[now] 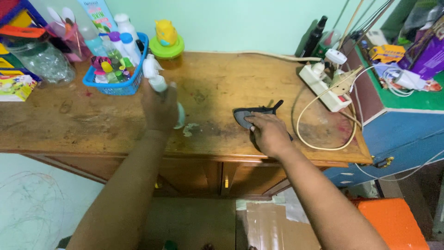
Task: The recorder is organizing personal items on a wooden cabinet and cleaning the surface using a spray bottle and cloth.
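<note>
Desk (92, 125), left to right. Far left corner: a clear jar (41, 62) and a blue basket (121, 81) of small bottles. Beside the basket, the left hand (159, 107) holds a spray bottle (155, 78) upright above the desk, fingers clamped round its body, nozzle at the top. Just right of it, near the front edge, a pale wet patch (188, 129) lies on the wood. At mid-desk the right hand (269, 133) presses a dark cloth (252, 115) flat, fingers together on it. Far right: a power strip (323, 90) with looped cable (319, 134).

Judgement: spraying appears under way; the patch is not yet wiped, stains remain, and most of the surface is left.
</note>
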